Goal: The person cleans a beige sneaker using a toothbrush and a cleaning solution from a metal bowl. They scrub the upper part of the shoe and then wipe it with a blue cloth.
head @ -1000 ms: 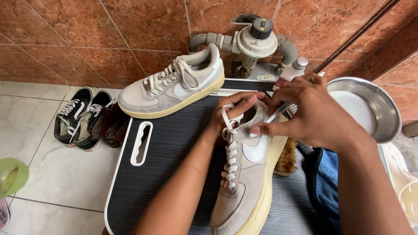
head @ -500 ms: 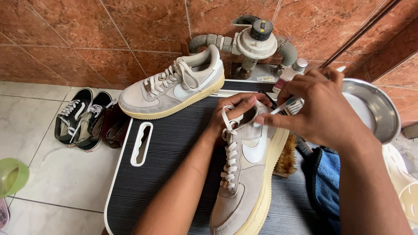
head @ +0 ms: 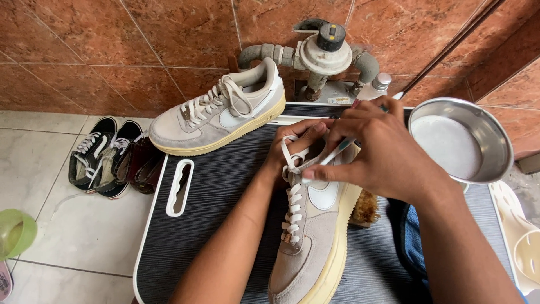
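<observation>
Compared with the frame half a second earlier, the right hand (head: 382, 152) sits slightly lower over the collar of the near sneaker (head: 312, 231), and the slim brush handle (head: 336, 153) now points down-left toward the laces. The left hand (head: 295, 147) keeps its place at the shoe opening. The far sneaker (head: 222, 115) and the steel bowl (head: 495, 132) are unchanged.

Containers: the steel bowl stands at the right edge of the frame, on the bench (head: 225, 225), and holds a cloudy whitish liquid. A pale perforated plastic basket (head: 526, 247) lies at the lower right; its contents cannot be determined. A green plastic cup (head: 16, 232) sits at the lower left on the tiled floor (head: 73, 225); its contents cannot be determined.

Hand pose: the right hand is closed around the brush handle, thumb beneath, fingers curled over the top. The brush end is hidden behind the hand. The left hand is closed on the tongue and collar of the near sneaker, fingers tucked inside the opening, forearm rising from the lower centre of the frame.

The near sneaker lies in the lower centre of the frame, toe toward the camera, on the dark ribbed bench. The far sneaker rests in the upper centre, on the bench's rear edge. A brown bristle brush (head: 367, 208) lies just beside the near sneaker's right side. A black pair of shoes (head: 101, 157) lies at left on the floor.
</observation>
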